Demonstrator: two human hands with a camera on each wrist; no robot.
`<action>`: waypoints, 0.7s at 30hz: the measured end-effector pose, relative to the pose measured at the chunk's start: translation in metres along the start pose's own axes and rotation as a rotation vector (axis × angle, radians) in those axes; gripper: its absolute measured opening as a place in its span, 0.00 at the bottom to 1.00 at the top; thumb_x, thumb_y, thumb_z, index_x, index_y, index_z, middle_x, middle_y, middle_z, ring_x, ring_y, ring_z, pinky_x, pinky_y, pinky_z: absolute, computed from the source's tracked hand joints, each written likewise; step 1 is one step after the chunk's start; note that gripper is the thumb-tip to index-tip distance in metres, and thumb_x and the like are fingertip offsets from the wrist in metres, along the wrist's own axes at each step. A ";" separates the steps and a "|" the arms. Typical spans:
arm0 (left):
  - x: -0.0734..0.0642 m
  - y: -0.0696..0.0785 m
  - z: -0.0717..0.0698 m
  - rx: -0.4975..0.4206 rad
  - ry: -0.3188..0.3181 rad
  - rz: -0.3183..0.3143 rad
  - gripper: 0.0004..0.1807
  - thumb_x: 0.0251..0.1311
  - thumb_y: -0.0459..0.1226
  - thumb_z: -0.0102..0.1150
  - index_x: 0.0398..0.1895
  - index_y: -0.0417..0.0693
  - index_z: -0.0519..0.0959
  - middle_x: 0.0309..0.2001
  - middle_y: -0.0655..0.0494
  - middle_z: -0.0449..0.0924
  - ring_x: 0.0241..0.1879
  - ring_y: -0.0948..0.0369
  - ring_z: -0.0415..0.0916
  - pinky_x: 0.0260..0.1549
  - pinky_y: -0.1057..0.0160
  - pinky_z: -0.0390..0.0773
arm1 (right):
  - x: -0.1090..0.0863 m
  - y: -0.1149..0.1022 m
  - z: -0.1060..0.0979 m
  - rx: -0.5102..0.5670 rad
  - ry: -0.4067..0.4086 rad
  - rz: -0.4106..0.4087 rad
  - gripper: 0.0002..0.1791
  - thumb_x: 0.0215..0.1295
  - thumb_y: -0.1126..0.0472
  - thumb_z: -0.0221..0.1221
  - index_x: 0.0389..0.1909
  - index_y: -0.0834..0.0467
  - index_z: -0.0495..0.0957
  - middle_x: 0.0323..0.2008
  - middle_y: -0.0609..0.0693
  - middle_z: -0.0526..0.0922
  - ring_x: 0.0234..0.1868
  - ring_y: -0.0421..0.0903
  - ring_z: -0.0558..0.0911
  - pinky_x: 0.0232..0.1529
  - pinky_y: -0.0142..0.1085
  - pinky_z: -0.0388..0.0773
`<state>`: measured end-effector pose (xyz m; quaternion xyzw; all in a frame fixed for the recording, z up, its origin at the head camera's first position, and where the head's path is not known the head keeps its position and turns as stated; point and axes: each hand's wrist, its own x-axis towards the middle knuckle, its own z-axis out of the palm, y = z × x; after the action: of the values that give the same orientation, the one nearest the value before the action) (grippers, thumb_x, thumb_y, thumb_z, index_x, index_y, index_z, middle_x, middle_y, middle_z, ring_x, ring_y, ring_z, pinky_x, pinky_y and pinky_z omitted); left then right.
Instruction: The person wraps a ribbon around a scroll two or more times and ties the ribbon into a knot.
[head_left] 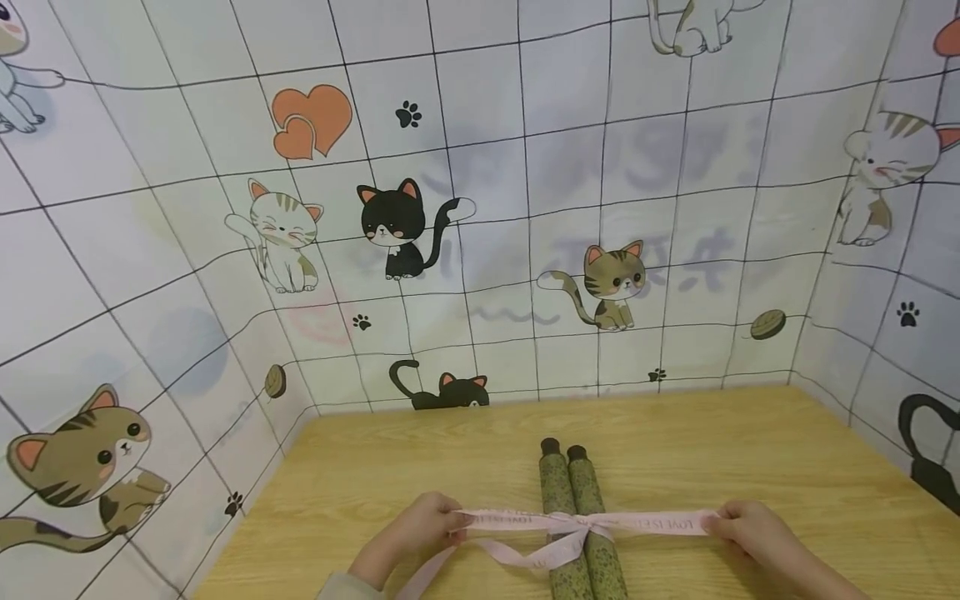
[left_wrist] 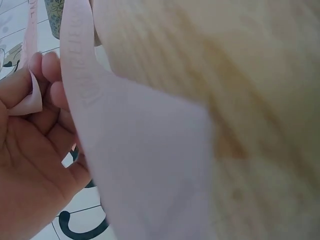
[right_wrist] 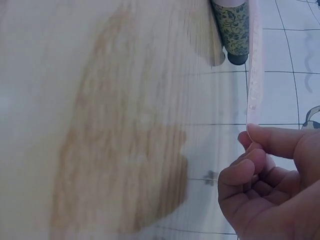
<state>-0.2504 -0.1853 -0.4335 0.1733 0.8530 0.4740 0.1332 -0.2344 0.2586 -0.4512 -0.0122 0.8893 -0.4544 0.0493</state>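
Note:
Two green patterned scrolls [head_left: 557, 479] with dark end knobs lie side by side on the table. A pale pink ribbon [head_left: 651, 522] with printed lettering is knotted around them. My left hand [head_left: 429, 527] pinches one stretch of it to the left of the scrolls; my right hand [head_left: 753, 533] pinches the other end on the right. Between the hands the ribbon runs nearly straight across. A loose length sags from the knot on the left, and a tail hangs below my left hand. In the right wrist view, thumb and forefinger meet on the ribbon's edge [right_wrist: 255, 85].
The wood-grain table [head_left: 420, 450] ends at a white gridded wall covering [head_left: 495, 250] printed with cartoon cats and paw marks. It rises at the back and on both sides.

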 end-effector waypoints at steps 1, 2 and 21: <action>0.001 -0.001 0.000 -0.003 0.006 -0.001 0.19 0.63 0.38 0.55 0.19 0.32 0.76 0.18 0.58 0.74 0.19 0.66 0.66 0.21 0.71 0.68 | 0.000 0.000 0.000 -0.002 0.003 -0.003 0.13 0.60 0.63 0.56 0.17 0.61 0.69 0.12 0.44 0.60 0.15 0.38 0.60 0.17 0.28 0.58; 0.002 -0.001 0.000 0.001 0.012 0.002 0.19 0.62 0.39 0.56 0.19 0.32 0.76 0.18 0.58 0.74 0.19 0.66 0.66 0.21 0.70 0.68 | 0.000 0.001 0.000 -0.005 0.000 -0.012 0.14 0.60 0.63 0.56 0.17 0.62 0.69 0.12 0.44 0.60 0.15 0.38 0.60 0.17 0.28 0.58; -0.004 -0.003 -0.014 0.171 0.241 -0.017 0.12 0.63 0.36 0.53 0.32 0.33 0.79 0.19 0.52 0.77 0.18 0.62 0.71 0.18 0.65 0.72 | 0.007 -0.007 -0.001 0.044 0.030 0.053 0.19 0.69 0.58 0.48 0.40 0.74 0.75 0.25 0.48 0.76 0.23 0.42 0.72 0.22 0.32 0.71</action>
<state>-0.2531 -0.1994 -0.4283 0.1187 0.9015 0.4157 0.0185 -0.2417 0.2548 -0.4450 0.0195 0.8798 -0.4725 0.0485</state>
